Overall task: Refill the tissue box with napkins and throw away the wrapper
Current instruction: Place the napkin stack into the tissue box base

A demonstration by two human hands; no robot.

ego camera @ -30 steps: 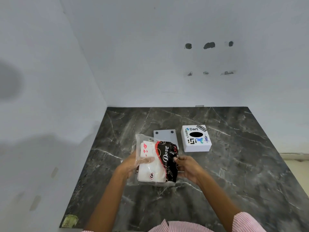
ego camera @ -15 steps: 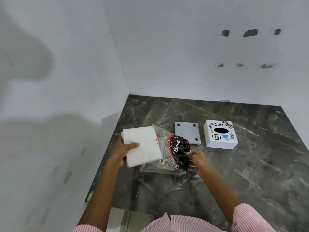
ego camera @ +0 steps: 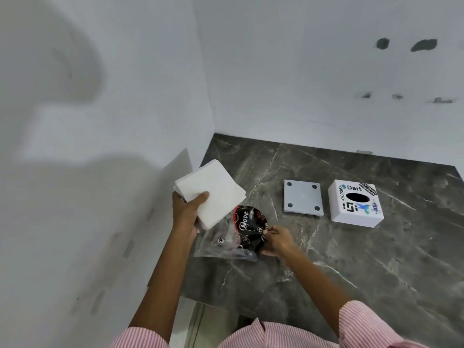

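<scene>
Now, left hand clamped around the napkins, right hand pinching the wrapper.

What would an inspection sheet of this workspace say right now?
Surface: dark veined marble counter, corner of white walls.
Job's things: white napkin stack, out of the clear plastic wrapper with black Dove print; white stickered tissue box; grey square base plate lying beside the box.
Clutter: nothing seen.
Grips: left hand holds the napkins; right hand holds the wrapper.
Cables: nothing seen.
Surroundings: holes in the wall.
</scene>
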